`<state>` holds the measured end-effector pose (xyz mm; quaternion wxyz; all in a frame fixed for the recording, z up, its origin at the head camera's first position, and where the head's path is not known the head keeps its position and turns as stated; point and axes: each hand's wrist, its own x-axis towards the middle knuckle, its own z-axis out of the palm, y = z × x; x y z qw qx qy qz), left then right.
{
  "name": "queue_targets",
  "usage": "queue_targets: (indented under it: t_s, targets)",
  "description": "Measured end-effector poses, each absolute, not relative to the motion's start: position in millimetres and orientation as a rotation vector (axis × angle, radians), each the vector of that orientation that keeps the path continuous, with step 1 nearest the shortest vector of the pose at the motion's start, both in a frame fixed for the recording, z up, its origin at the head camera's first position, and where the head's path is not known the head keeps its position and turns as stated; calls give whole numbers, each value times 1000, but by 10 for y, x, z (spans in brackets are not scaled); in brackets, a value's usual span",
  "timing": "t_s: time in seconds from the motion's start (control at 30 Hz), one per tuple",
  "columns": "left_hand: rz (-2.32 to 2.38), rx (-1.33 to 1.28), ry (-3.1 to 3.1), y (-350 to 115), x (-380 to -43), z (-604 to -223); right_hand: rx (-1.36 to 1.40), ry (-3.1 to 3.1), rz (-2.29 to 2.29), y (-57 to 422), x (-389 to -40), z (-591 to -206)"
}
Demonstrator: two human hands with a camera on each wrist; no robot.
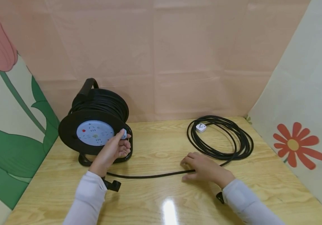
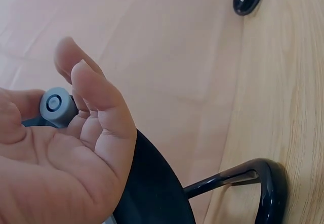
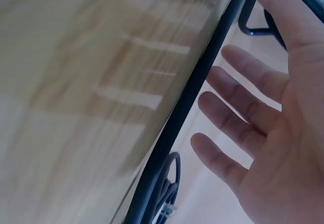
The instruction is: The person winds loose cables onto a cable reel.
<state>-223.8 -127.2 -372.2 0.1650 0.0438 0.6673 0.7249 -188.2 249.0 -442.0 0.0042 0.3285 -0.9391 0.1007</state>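
Observation:
A black cable reel [image 1: 64,132] with a pale blue socket panel [image 1: 86,132] stands at the left of the table. My left hand [image 1: 110,151] pinches the grey-blue crank knob [image 2: 58,105] on the reel's face between thumb and fingers. From the reel a black cable [image 1: 149,177] runs right across the table and passes under my right hand [image 1: 207,168]. In the right wrist view that hand's fingers are spread and loosely bent, beside the cable [image 3: 190,102] without closing round it.
A loose coil of the same cable [image 1: 245,142] lies at the back right, with a white plug [image 1: 201,127] inside its left edge. Behind the wooden table [image 1: 149,203] hangs a pink sheet [image 1: 177,62]. Flower-printed panels [image 1: 304,103] flank both sides.

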Motion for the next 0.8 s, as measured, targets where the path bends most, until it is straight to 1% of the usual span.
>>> queue_targets:
  t_s: [0.47, 0.7, 0.8]
  targets:
    - [2128, 102, 1810, -1240, -2250, -3713, 1157, -2926, 339, 2336, -1957, -4432]
    - [2101, 131, 1847, -1228, -2254, -3751, 1026, -3035, 515, 2342, -1965, -4395]
    - [2102, 122, 1849, -1216, -2250, -3769, 948, -3019, 468, 2357, -1980, -4386]
